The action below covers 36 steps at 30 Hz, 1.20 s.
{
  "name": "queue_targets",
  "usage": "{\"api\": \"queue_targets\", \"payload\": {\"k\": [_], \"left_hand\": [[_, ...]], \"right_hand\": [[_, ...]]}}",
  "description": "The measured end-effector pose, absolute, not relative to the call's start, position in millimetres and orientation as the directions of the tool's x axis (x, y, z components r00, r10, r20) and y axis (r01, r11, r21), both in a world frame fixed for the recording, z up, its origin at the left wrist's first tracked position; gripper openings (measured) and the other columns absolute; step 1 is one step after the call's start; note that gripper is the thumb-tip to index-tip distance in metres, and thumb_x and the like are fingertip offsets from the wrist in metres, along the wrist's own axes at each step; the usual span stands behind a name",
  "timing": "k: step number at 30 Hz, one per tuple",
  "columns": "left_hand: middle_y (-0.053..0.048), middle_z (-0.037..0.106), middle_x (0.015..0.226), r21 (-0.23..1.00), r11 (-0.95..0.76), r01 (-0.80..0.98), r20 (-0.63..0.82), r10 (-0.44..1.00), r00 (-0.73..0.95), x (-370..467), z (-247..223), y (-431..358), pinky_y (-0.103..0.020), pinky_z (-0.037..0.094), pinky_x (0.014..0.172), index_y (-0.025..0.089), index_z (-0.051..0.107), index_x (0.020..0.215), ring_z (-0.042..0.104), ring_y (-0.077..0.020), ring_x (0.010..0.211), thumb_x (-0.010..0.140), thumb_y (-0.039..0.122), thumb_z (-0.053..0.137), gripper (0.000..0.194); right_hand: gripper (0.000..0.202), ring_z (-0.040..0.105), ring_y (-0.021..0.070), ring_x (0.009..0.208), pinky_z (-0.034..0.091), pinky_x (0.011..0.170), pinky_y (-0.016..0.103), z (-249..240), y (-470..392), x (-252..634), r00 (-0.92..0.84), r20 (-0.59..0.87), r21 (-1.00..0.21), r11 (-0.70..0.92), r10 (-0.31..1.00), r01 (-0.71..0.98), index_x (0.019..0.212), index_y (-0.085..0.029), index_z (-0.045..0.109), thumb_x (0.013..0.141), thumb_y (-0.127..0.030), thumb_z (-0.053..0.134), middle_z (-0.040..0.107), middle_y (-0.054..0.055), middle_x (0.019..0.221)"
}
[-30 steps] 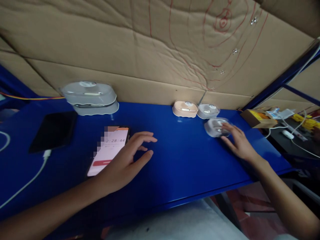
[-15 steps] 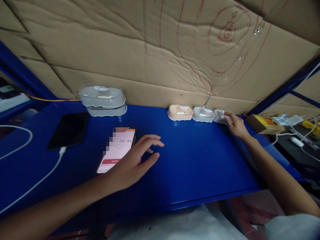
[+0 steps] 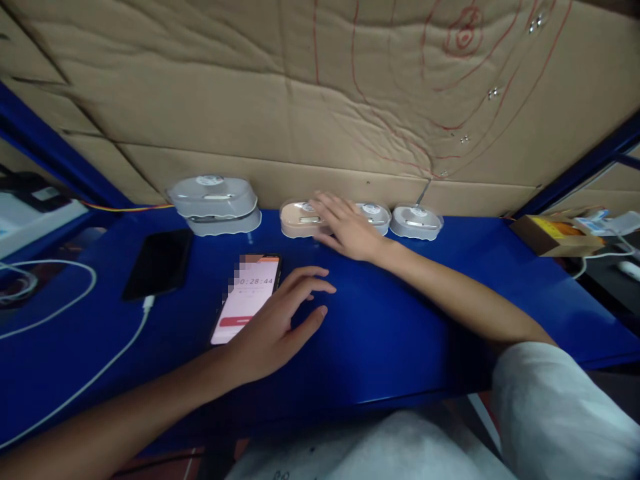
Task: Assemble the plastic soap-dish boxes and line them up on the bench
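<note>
Fingers stretched out, my right hand (image 3: 350, 227) lies over the right end of a peach oval lidded case (image 3: 296, 221) and in front of a grey oval case (image 3: 379, 217); I cannot tell how firmly it touches them. Another grey oval case (image 3: 417, 223) stands just to the right. My left hand (image 3: 285, 327) is open with its fingers spread and slightly bent, holding nothing. It partly covers the lower right of a phone (image 3: 250, 293) whose lit screen shows a timer.
Two grey oval cases (image 3: 215, 203) are stacked at the back left. A dark phone (image 3: 159, 263) with a white charging cable (image 3: 117, 357) lies on the blue table (image 3: 450, 360). Cardboard (image 3: 215, 93) stands behind. An open carton (image 3: 555, 237) sits far right.
My right hand has moved left from the rightmost grey case to the peach one. The peach case sits further left, and a grey case has left the right end. My left hand stays put.
</note>
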<state>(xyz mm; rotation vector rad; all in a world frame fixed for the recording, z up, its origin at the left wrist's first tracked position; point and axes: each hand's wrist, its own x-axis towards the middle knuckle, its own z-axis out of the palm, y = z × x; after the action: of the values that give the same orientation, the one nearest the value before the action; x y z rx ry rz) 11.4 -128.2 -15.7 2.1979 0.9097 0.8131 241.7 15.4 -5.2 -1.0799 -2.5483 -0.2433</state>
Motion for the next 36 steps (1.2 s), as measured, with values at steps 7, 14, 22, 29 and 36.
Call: {"api": "queue_targets", "payload": {"k": [7, 14, 22, 29, 36], "left_hand": [[-0.008, 0.051, 0.152, 0.601, -0.642, 0.476, 0.407, 0.759, 0.508, 12, -10, -127, -0.056, 0.043, 0.125, 0.032, 0.056, 0.135, 0.051, -0.0304, 0.146, 0.106, 0.026, 0.056, 0.029], [-0.017, 0.034, 0.170, 0.551, -0.674, 0.492, 0.344, 0.721, 0.602, 11, -30, -127, -0.064, 0.041, 0.124, 0.034, 0.026, 0.160, 0.038, -0.0415, 0.157, 0.088, 0.046, 0.084, 0.093], [-0.015, 0.043, 0.168, 0.601, -0.641, 0.476, 0.247, 0.716, 0.653, 11, -41, -129, -0.060, 0.044, 0.123, 0.035, 0.016, 0.167, 0.049, -0.0383, 0.152, 0.095, 0.039, 0.076, 0.094], [-0.015, 0.033, 0.175, 0.605, -0.632, 0.484, 0.213, 0.715, 0.666, 12, -39, -132, -0.063, 0.035, 0.129, 0.037, 0.015, 0.168, 0.034, -0.0383, 0.162, 0.099, 0.039, 0.070, 0.088], [-0.018, 0.029, 0.177, 0.632, -0.609, 0.479, 0.193, 0.722, 0.664, 11, -41, -132, -0.065, 0.034, 0.129, 0.035, 0.016, 0.169, 0.032, -0.0393, 0.163, 0.099, 0.039, 0.071, 0.089]], "right_hand": [[0.054, 0.042, 0.0358, 0.156, 0.028, 0.129, 0.061, -15, -20, 226, -0.676, 0.321, -0.024, 0.719, 0.663, 0.694, 0.159, -0.013, 0.046, 0.108, -0.028, 0.054, 0.047, 0.020, 0.167], [0.039, 0.064, 0.0282, 0.126, 0.048, 0.102, 0.044, -1, -140, 285, -0.719, 0.425, -0.142, 0.825, 0.550, 0.548, 0.135, -0.020, 0.068, 0.107, -0.047, 0.061, 0.072, 0.012, 0.136], [0.034, 0.071, 0.0236, 0.116, 0.052, 0.097, 0.042, -3, -129, 300, -0.653, 0.509, -0.205, 0.816, 0.561, 0.541, 0.138, -0.024, 0.068, 0.110, -0.040, 0.057, 0.077, 0.008, 0.128], [0.033, 0.071, 0.0245, 0.118, 0.052, 0.096, 0.042, -7, -124, 304, -0.609, 0.509, -0.222, 0.777, 0.608, 0.589, 0.138, -0.026, 0.069, 0.109, -0.039, 0.059, 0.078, 0.008, 0.129], [0.033, 0.070, 0.0254, 0.120, 0.051, 0.098, 0.044, -9, -125, 305, -0.612, 0.495, -0.199, 0.766, 0.617, 0.611, 0.139, -0.029, 0.068, 0.110, -0.041, 0.058, 0.077, 0.007, 0.130]]}}
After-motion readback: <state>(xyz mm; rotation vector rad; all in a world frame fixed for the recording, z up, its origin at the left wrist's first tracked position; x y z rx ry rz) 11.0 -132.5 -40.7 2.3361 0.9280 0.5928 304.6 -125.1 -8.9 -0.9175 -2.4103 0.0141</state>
